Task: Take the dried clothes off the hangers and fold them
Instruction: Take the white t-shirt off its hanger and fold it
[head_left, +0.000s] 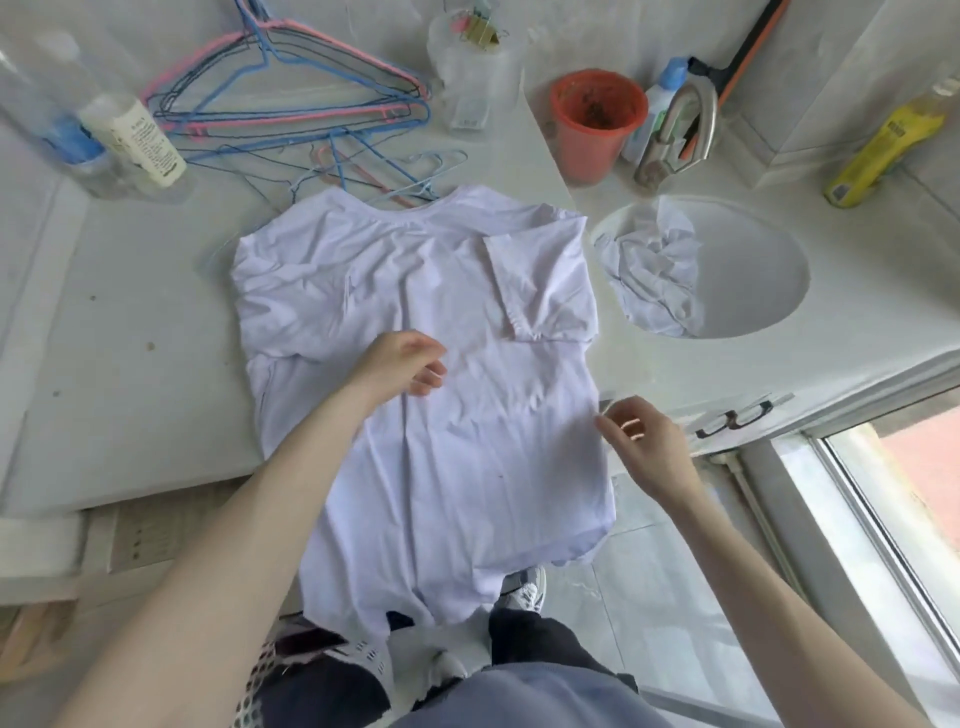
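A white T-shirt (441, 322) lies flat on the pale countertop (130, 364), collar away from me, both sleeves folded inward. Its lower part hangs over the counter's front edge. My left hand (405, 364) hovers over the shirt's middle with fingers loosely curled and holds nothing. My right hand (644, 441) is at the shirt's right side edge, fingers relaxed, fingertips at the fabric edge; a pinch is not visible. A pile of pink, blue and dark wire hangers (291, 98) lies beyond the collar. A crumpled white garment (654, 270) sits in the round sink.
The round sink (753, 270) is at the right with a metal tap (680, 135) behind it. An orange bucket (597, 119), bottles (135, 140), a yellow bottle (878, 150) and a clear bag with clips (475, 57) stand at the back. A window frame (857, 519) runs along the lower right.
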